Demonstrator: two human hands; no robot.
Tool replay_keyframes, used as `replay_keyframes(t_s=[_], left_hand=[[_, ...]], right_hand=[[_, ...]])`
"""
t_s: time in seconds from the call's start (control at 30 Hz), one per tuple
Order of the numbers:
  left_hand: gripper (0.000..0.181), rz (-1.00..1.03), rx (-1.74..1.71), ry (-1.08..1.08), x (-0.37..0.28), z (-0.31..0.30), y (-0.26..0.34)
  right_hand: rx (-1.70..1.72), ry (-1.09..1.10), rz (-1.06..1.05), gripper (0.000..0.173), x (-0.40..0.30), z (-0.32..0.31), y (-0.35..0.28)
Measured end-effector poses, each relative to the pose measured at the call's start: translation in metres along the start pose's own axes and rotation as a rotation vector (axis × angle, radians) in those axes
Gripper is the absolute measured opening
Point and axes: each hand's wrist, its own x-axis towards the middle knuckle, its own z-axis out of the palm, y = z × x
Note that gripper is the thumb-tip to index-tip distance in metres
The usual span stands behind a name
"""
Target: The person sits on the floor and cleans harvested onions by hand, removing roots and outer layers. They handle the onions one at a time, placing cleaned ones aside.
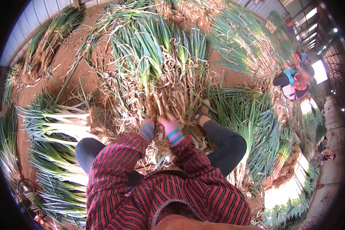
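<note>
A heap of unpeeled long green onions (187, 77) lies in front of me, green tops pointing away and brown, dry-skinned root ends towards me. My left hand (148, 124) grips the lower end of one thick stalk (148, 99), whose leaves spread over the heap. Close beside it, my right hand (169, 123) is closed around the lower end of a second stalk (160, 105). Both wrists carry striped cuffs. Fingertips are partly hidden by the hands and stalks. Below the hands, tangled roots and dry husks (162, 143) lie between my knees.
Peeled white-stemmed onions (66, 129) are piled at my left. Unpeeled onions (247, 120) lie at my right, with tied bundles (287, 187) farther down. A person (297, 80) sits at the upper right. Bare soil (77, 72) shows at the upper left.
</note>
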Motion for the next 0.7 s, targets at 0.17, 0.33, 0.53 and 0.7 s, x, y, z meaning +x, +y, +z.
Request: replay_keyframes(t_s=[0.17, 0.33, 0.53, 0.7], left_hand=[[0.015, 0.025, -0.122, 0.075, -0.071, 0.004, 0.032], [0.014, 0.011, -0.364, -0.209, -0.116, 0.003, 0.021], [0.016, 0.159, -0.137, -0.11, -0.176, 0.036, -0.03], [0.044, 0.585, 0.298, -0.152, -0.174, -0.011, -0.03]], right_hand=[[-0.025, -0.086, 0.163, 0.039, 0.03, -0.068, 0.059], [-0.116, -0.15, -0.115, 0.038, 0.009, -0.054, 0.072], [0.814, -0.647, 0.27, 0.026, -0.021, 0.002, -0.003], [0.613, -0.683, 0.023, 0.024, -0.027, -0.003, -0.038]])
